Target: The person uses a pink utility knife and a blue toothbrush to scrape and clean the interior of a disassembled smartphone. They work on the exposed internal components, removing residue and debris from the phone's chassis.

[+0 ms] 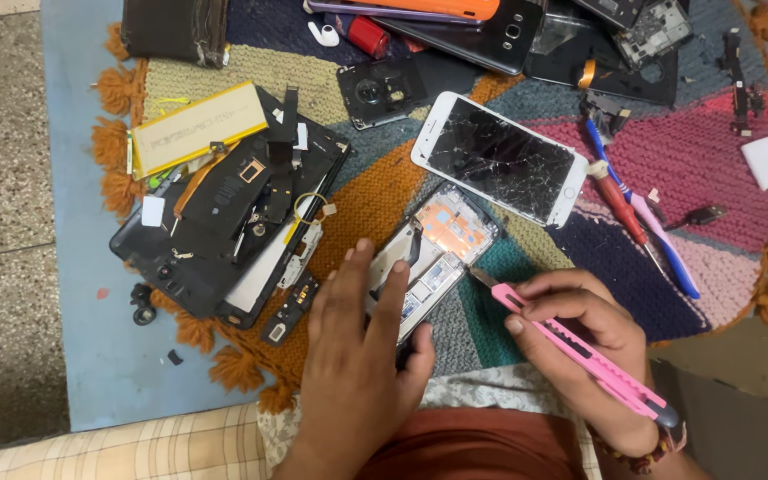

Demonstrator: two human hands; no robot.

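Note:
My left hand [359,356] lies flat on an opened phone [433,251], pinning its lower half to the woven mat; the phone's orange-copper plate and inner frame show at its upper end. My right hand [580,342] grips a pink utility knife [580,356], whose short blade touches the phone's right edge.
A white phone with a cracked screen [498,158] lies just beyond. A dismantled black tablet with a yellow battery [224,200] sits at the left. A red screwdriver [622,209] and a blue tool [646,218] lie at the right. More phones and parts crowd the mat's far edge [500,36].

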